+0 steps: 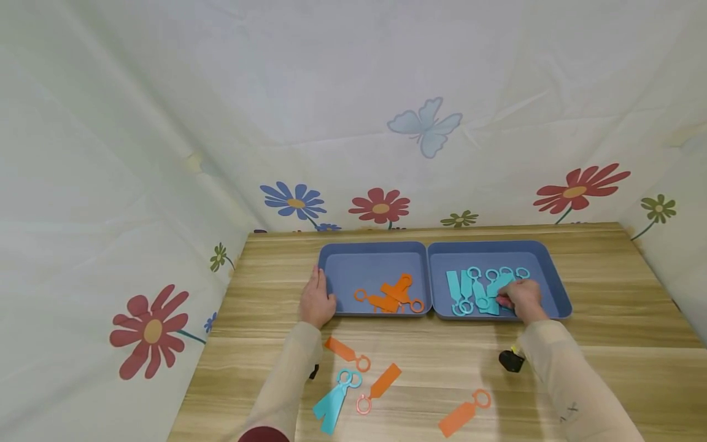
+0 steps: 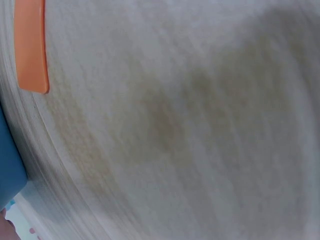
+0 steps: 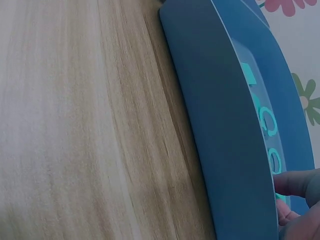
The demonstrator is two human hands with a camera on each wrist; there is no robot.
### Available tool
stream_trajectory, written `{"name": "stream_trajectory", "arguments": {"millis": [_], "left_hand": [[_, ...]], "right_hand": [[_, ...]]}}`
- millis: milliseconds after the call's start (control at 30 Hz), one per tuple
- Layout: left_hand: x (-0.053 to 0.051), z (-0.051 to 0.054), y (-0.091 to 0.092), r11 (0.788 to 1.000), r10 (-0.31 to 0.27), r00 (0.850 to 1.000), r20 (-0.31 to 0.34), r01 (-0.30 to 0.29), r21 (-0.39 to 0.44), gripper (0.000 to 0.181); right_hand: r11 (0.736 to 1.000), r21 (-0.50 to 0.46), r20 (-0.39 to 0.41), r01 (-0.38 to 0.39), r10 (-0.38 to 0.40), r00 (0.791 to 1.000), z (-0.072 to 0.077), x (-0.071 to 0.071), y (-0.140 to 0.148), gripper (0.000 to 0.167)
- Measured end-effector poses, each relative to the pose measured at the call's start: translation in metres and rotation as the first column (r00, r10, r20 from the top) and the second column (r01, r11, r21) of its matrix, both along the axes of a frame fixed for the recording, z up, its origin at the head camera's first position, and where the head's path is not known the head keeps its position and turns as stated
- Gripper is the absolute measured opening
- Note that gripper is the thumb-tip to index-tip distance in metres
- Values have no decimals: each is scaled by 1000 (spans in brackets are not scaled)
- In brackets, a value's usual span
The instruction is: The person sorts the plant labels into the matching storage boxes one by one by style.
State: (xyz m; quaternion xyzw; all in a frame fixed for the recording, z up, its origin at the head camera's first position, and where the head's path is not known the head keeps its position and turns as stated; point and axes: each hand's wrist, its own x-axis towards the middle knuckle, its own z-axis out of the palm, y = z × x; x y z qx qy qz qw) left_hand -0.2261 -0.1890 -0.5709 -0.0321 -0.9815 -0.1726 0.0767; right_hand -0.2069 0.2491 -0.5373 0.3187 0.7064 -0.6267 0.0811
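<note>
My right hand (image 1: 521,298) reaches into the right blue tray (image 1: 558,288) and pinches a teal ring-ended tag (image 1: 499,284) among several similar teal tags (image 1: 466,285). In the right wrist view the thumb and fingers of that hand (image 3: 300,200) come over the tray wall (image 3: 220,110), with teal rings (image 3: 269,122) beside them. Fingers extended, my left hand (image 1: 316,302) rests against the left side of the left blue tray (image 1: 375,248). Several orange ring-ended tags (image 1: 394,294) lie in that tray. Only a bit of the left hand (image 2: 6,227) shows in the left wrist view.
In front of the trays, on the wooden table (image 1: 420,344), lie three orange tags (image 1: 385,380) and overlapping teal tags (image 1: 333,405). A black wrist device (image 1: 512,361) shows beneath the right sleeve. White flower-printed sheeting (image 1: 331,123) hangs behind and at the sides.
</note>
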Motion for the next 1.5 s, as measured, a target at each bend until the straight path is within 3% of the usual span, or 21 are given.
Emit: {"name": "stream_trajectory", "arguments": {"millis": [167, 300, 500, 733, 833, 900, 967, 1133, 1267, 1367, 1500], "left_hand": [[0, -1, 0, 1000, -2, 1000, -6, 2, 4, 66], [0, -1, 1, 1000, -3, 1000, -12, 3, 8, 66], [0, 0, 0, 1000, -4, 1000, -16, 4, 3, 65], [-1, -2, -2, 1000, -8, 999, -35, 8, 7, 66], [-2, -3, -2, 1000, -7, 999, -41, 7, 2, 66], [-2, -4, -2, 1000, -7, 999, -41, 7, 1, 66], [-2, -4, -2, 1000, -9, 999, -40, 9, -3, 66], [-2, -3, -2, 1000, -11, 999, -30, 11, 7, 66], [-2, -2, -2, 1000, -9, 1000, -28, 9, 1, 66], [-2, -2, -1, 1000, -10, 1000, -24, 10, 2, 66], [-1, -2, -1, 1000, -9, 1000, -14, 10, 13, 66]], "right_hand": [[997, 75, 25, 27, -29, 999, 1, 1, -3, 15], [979, 201, 38, -44, 37, 999, 7, 2, -4, 8], [886, 422, 31, -191, 197, 980, 16, 4, -1, 8], [789, 573, -6, -222, 275, 961, 18, 6, 0, 21], [753, 611, -42, -245, 340, 940, 20, 10, -1, 26], [728, 633, -71, -263, 393, 917, 23, 13, -2, 27], [698, 655, -104, -288, 461, 881, 25, 16, -3, 28], [609, 723, -189, -327, 630, 753, 28, 24, -7, 31], [540, 756, -179, -371, 715, 676, 30, 30, -14, 34], [468, 792, -141, -393, 766, 627, 33, 36, -21, 38], [360, 845, -101, -395, 834, 543, 33, 47, -27, 48]]}}
